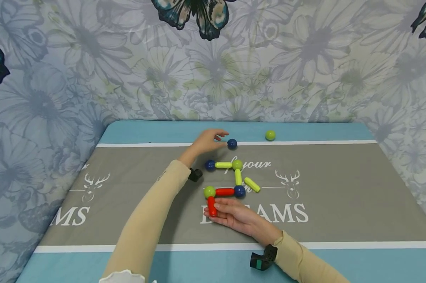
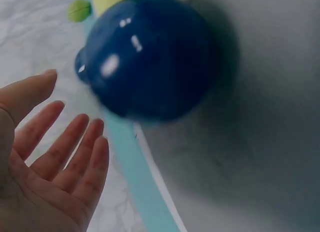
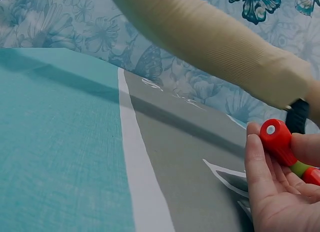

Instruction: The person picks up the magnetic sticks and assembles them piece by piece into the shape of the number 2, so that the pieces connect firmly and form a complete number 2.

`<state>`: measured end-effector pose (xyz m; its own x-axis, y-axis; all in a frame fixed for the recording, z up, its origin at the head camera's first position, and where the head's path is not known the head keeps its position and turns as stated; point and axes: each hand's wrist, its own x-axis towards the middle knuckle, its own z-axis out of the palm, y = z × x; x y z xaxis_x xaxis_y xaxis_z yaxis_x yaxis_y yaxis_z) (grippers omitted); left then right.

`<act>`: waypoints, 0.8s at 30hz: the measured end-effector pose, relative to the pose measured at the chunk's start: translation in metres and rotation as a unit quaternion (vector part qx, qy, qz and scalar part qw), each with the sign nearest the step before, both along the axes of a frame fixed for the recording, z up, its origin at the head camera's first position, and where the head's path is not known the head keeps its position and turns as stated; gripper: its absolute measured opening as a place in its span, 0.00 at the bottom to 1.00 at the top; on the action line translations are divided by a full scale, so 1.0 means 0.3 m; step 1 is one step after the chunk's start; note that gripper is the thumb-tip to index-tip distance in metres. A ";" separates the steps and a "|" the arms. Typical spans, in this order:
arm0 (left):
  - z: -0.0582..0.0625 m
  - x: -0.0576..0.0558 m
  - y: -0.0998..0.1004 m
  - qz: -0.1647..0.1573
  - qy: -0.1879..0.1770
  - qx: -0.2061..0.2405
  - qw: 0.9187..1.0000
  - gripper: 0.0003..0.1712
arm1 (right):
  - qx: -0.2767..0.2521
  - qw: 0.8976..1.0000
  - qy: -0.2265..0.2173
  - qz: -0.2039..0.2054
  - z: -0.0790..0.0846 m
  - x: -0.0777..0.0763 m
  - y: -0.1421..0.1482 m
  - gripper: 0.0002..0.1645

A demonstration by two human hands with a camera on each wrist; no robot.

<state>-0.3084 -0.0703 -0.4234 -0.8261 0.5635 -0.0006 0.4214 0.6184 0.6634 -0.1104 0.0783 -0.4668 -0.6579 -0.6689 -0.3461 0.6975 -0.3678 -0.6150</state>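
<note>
My left hand [image 1: 208, 142] reaches over the far side of the table, its fingers loosely bent beside a loose blue ball [image 1: 232, 144]. In the left wrist view its fingers are spread, with nothing between them. My right hand [image 1: 240, 216] pinches a red rod [image 1: 212, 206] between thumb and fingers. That rod's far end meets a green ball [image 1: 209, 192], joined by a second red rod [image 1: 225, 192] to a blue ball [image 1: 239, 191]. From there a yellow-green rod [image 1: 238, 177] runs to another green ball [image 1: 237, 164], then a rod [image 1: 223, 165] to a blue end ball [image 1: 210, 165].
A loose yellow-green rod [image 1: 252, 184] lies right of the chain. Farther back, a green ball [image 1: 270, 135] sits on the blue strip near the table's far edge. A grey printed cloth [image 1: 340, 188] with white stripes covers the table, and a flowered wall [image 1: 305, 78] stands behind.
</note>
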 end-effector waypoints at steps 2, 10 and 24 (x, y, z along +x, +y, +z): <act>-0.003 -0.016 0.029 -0.021 0.001 -0.027 0.999 0.26 | -0.006 1.000 0.001 0.001 -0.002 0.000 0.002 0.25; -0.027 -0.041 0.088 -0.036 0.003 -0.075 0.997 0.24 | -0.015 1.000 0.001 0.014 -0.004 0.001 0.009 0.26; -0.084 -0.025 0.086 0.006 0.015 -0.020 1.000 0.22 | -0.015 1.000 -0.004 0.007 0.000 0.003 0.005 0.25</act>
